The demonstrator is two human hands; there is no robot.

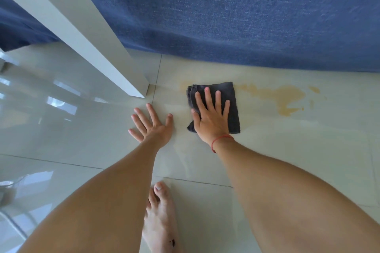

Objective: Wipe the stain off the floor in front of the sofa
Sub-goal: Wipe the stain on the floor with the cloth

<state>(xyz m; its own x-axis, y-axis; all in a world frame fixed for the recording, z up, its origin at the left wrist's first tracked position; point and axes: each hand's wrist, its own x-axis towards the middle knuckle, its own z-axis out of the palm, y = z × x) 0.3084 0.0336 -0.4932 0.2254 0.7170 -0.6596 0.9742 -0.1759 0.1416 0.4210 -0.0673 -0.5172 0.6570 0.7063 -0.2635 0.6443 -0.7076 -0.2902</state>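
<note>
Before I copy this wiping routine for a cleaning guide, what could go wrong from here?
1. The yellowish stain lies mostly to the right of the dark cloth; broad strokes may smear it across the glossy floor rather than lift it.
2. It runs close to the blue sofa fabric, which the cloth could soil.
3. The left hand and a bare foot rest on shiny tile; wet patches could make them slip.

No text, label, brand, number or sign can be read anywhere in this view. The surfaces that show carry no writing at all.
</note>
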